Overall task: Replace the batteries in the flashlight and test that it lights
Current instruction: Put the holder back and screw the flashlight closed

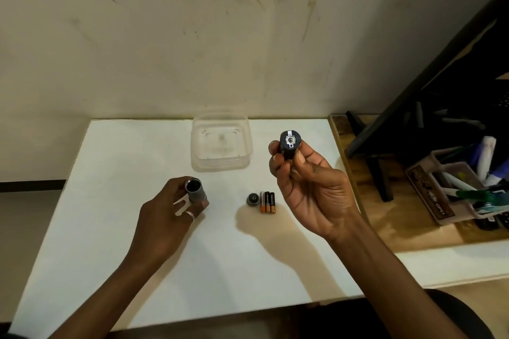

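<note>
My left grip [168, 206] is curled round the flashlight tube [196, 192], which stands on the desk [110, 201] with its open end up. My right grip [308, 181] pinches the battery holder [289, 143] in the air, contact end toward me. Three batteries [267, 202] and the cap [252, 199] lie together on the desk between my grips.

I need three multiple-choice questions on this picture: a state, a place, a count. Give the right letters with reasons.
1. The flashlight tube in the left hand is: A) capped B) open on top C) lit
2. The end cap lies: A) in the tube B) on a plate C) beside the batteries
3. Batteries on the table: A) three B) one C) five
1 B: its dark hollow shows. 2 C: just left of them. 3 A: three lie side by side.
</note>
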